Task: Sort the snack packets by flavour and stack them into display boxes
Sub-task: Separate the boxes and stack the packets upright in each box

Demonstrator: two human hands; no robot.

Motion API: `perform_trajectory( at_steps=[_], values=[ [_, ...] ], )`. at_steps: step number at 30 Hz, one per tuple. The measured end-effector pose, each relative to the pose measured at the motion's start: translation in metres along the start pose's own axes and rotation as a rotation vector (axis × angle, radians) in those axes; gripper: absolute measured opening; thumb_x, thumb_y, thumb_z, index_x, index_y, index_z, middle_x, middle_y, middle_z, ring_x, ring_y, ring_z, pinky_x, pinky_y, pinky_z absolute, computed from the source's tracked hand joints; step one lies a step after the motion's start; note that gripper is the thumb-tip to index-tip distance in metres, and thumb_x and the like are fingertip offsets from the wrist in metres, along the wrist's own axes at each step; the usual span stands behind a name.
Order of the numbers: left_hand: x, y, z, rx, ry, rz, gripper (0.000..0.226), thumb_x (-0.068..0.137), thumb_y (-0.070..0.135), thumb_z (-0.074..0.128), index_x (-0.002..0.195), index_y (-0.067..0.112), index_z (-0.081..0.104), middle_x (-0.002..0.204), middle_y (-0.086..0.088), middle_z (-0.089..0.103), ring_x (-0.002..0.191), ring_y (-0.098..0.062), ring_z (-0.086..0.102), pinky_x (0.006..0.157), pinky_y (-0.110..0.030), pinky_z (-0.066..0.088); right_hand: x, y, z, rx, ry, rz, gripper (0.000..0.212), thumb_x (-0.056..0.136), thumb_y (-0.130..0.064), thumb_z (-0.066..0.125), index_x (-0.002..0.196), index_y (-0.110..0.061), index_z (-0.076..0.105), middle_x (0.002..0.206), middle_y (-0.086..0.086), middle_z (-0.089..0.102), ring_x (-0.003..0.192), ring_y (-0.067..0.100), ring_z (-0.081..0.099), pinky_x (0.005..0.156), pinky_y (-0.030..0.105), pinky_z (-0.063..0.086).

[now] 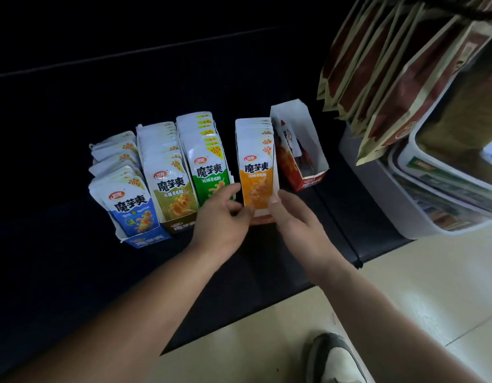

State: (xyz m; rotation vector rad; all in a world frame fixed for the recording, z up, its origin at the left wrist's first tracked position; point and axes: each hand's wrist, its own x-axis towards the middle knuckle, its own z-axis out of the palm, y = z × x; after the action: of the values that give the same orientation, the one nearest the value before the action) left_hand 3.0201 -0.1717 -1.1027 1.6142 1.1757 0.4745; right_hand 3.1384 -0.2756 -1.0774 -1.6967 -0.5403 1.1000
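Five display boxes stand in a row on a dark surface. The blue box (pixel 149 240) holds blue packets (pixel 128 203), the brown box (pixel 181 223) olive packets (pixel 171 189), then come green packets (pixel 208 172). The orange box (pixel 262 218) is full of orange packets (pixel 257 175). My left hand (pixel 222 214) grips its left front corner, fingers curled at the front packet. My right hand (pixel 293 217) holds its right side, thumb on the edge. The red box (pixel 305 181) at the right holds only a few red packets (pixel 290 139).
Brown and gold hanging bags (pixel 399 64) fill the upper right above stacked white plastic tubs (pixel 432 189). Pale floor tiles (pixel 405 286) lie at the lower right, with a shoe (pixel 336 357) at the bottom edge. The dark surface's front edge runs diagonally past my arms.
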Motion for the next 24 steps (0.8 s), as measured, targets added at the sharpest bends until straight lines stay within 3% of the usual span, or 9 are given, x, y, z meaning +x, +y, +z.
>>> perform_trajectory(
  at_steps=[4, 8, 11, 15, 20, 24],
  values=[
    [0.0, -0.004, -0.001, 0.096, -0.059, 0.101, 0.05, 0.099, 0.018, 0.065, 0.144, 0.039, 0.056, 0.102, 0.014, 0.077, 0.098, -0.003, 0.071, 0.094, -0.036, 0.059, 0.029, -0.012, 0.014, -0.003, -0.012, 0.015, 0.036, 0.105, -0.043, 0.055, 0.142, -0.041, 0.056, 0.13, -0.016, 0.066, 0.119, -0.001, 0.058, 0.093, 0.02, 0.042],
    [0.0, -0.002, 0.004, 0.131, -0.12, 0.129, 0.05, 0.097, 0.021, 0.06, 0.142, 0.041, 0.053, 0.118, 0.02, 0.071, 0.115, -0.006, 0.067, 0.102, -0.03, 0.053, 0.046, -0.016, 0.02, -0.02, 0.034, 0.03, 0.038, 0.101, -0.046, 0.06, 0.137, -0.033, 0.054, 0.128, -0.011, 0.067, 0.118, 0.008, 0.062, 0.108, 0.032, 0.046],
    [0.001, 0.0, 0.003, 0.235, -0.142, 0.085, 0.05, 0.103, 0.024, 0.06, 0.151, 0.032, 0.049, 0.12, 0.016, 0.064, 0.119, -0.011, 0.063, 0.095, -0.022, 0.045, 0.055, -0.017, 0.015, 0.039, 0.051, 0.068, 0.051, 0.103, -0.043, 0.059, 0.151, -0.032, 0.046, 0.14, -0.01, 0.061, 0.127, 0.01, 0.056, 0.113, 0.032, 0.04],
    [0.001, -0.003, 0.0, 0.277, -0.111, 0.136, 0.036, 0.106, 0.032, 0.054, 0.14, 0.026, 0.062, 0.122, 0.012, 0.064, 0.115, -0.007, 0.058, 0.084, -0.016, 0.039, 0.067, -0.011, 0.011, 0.047, -0.02, 0.054, 0.044, 0.098, -0.055, 0.058, 0.14, -0.04, 0.059, 0.131, -0.009, 0.07, 0.124, 0.014, 0.065, 0.113, 0.045, 0.047],
    [-0.002, -0.007, 0.002, 0.243, -0.15, 0.135, 0.045, 0.106, 0.037, 0.052, 0.15, 0.024, 0.054, 0.145, 0.011, 0.055, 0.138, -0.008, 0.047, 0.103, -0.016, 0.029, 0.084, -0.019, 0.019, 0.057, -0.021, 0.106, 0.07, 0.076, -0.085, 0.055, 0.141, -0.058, 0.05, 0.15, -0.011, 0.055, 0.141, 0.024, 0.05, 0.117, 0.057, 0.037],
    [-0.001, -0.009, 0.003, 0.248, -0.182, 0.1, 0.052, 0.106, 0.042, 0.051, 0.155, 0.026, 0.046, 0.156, 0.008, 0.048, 0.146, -0.013, 0.042, 0.11, -0.019, 0.028, 0.087, -0.035, 0.021, 0.007, -0.046, 0.191, 0.072, 0.072, -0.08, 0.05, 0.138, -0.053, 0.055, 0.155, -0.006, 0.05, 0.144, 0.026, 0.045, 0.119, 0.055, 0.033]
  ],
)
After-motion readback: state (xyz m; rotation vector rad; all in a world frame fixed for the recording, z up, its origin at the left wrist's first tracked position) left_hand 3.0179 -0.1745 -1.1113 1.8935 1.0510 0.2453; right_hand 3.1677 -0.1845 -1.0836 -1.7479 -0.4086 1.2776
